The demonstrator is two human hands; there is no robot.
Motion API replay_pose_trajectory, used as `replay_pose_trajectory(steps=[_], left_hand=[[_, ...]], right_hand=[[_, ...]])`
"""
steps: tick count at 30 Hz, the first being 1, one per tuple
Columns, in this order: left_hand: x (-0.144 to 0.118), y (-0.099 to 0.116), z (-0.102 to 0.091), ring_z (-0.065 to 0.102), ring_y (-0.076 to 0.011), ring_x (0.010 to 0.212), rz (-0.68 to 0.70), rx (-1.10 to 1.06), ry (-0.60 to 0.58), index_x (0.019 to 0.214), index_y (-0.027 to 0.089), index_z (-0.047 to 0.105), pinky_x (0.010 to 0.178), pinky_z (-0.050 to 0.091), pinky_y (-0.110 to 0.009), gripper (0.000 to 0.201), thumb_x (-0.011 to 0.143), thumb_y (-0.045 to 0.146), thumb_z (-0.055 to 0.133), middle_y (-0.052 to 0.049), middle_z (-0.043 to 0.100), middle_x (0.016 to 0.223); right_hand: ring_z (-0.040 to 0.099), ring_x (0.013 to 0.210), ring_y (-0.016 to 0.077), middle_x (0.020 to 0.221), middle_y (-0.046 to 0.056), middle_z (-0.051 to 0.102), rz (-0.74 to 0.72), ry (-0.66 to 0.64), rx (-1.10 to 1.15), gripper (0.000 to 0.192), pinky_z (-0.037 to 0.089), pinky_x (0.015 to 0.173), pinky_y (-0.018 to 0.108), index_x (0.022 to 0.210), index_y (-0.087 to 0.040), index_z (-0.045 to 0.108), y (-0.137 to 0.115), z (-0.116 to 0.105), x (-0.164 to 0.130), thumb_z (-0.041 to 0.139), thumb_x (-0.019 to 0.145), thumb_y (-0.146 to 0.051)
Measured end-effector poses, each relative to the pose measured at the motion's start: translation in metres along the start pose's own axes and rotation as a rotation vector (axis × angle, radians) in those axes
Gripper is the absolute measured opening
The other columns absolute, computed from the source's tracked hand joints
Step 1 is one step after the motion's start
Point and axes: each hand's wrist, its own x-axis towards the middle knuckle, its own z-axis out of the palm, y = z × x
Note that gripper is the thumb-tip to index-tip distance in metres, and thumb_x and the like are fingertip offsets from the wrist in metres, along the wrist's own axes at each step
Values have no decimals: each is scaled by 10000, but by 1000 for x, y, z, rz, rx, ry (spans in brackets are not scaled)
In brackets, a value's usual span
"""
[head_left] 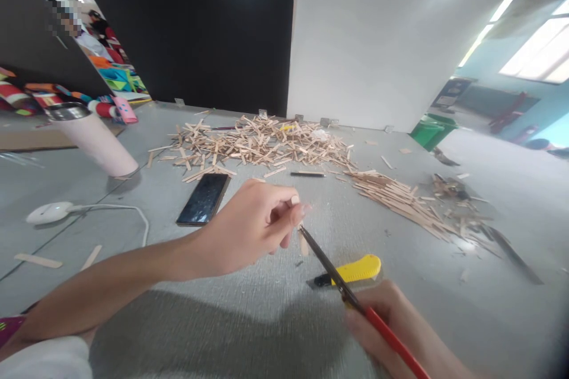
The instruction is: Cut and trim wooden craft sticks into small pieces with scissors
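Observation:
My left hand is closed in a pinch on a small wooden craft stick, its pale end showing at the fingertips. My right hand grips a pair of scissors with red handles. The dark blades point up and left, their tips right at my left fingertips. Whether the blades touch the stick is hard to make out. Just below those fingertips a pale strip of wood shows. A yellow utility knife lies on the table behind the scissors.
A large heap of craft sticks lies at the back, with a stack of sticks to its right. A phone, a black pen, a pink tumbler and a white corded device rest on the table. Panels stand behind.

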Motion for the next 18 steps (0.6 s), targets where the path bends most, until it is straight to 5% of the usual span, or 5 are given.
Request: replay_pose_trajectory(steps=[18], left_hand=[[4, 0, -4, 662, -81, 524, -29, -140, -89, 765, 170, 627, 543, 500, -177, 347, 1091, 273, 568, 13, 754, 695]], right_hand=[[296, 568, 154, 617, -37, 341, -6, 40, 54, 574, 342, 517, 303, 621, -249, 519, 1, 4, 3, 580, 1044, -632]])
